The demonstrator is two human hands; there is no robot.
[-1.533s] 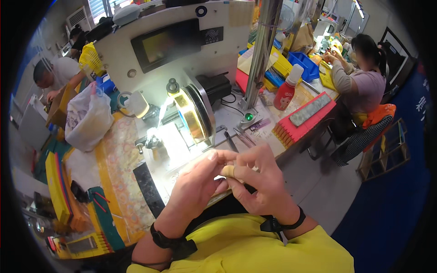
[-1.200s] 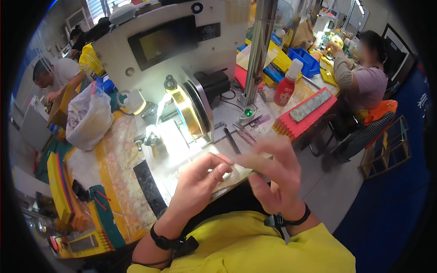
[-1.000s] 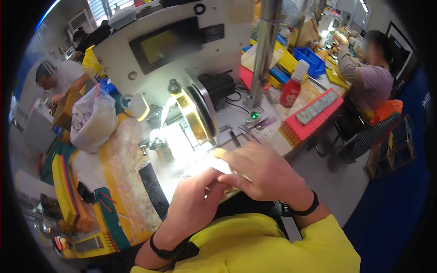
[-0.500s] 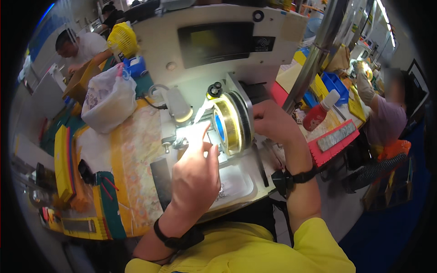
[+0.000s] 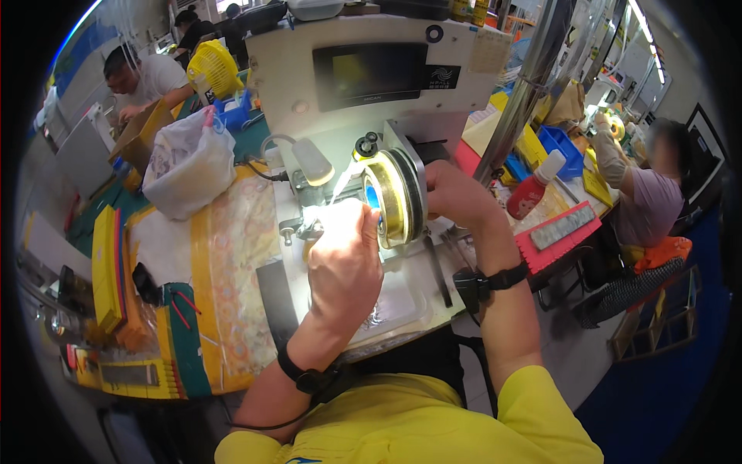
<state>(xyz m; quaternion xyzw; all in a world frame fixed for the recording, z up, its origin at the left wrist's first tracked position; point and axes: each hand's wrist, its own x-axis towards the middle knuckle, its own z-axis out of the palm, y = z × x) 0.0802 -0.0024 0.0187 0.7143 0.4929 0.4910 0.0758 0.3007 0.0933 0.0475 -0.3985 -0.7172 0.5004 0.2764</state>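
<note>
A grinding-type machine with a gold-rimmed, dark-edged wheel stands before me, lit brightly at the wheel's left face, which has a blue centre. My left hand is closed just left of the wheel, fingertips pinched together near its lower face; whatever they hold is lost in the glare. On the wheel's other side, my right hand has its fingers curled in against the wheel's housing, partly hidden; what they grip does not show. A small nozzle points down above my left hand. Below the wheel lies a clear shallow tray.
The machine's panel carries a dark screen. Left of it are a white bag and yellow boards. A red bottle and a pink mat with a grey bar lie right, past a metal post. Other people work both sides.
My left hand's raised index finger has curled in, and the hand has closed beside the wheel, slightly farther right. My right hand stays by the housing. The whole view has shifted a little.
</note>
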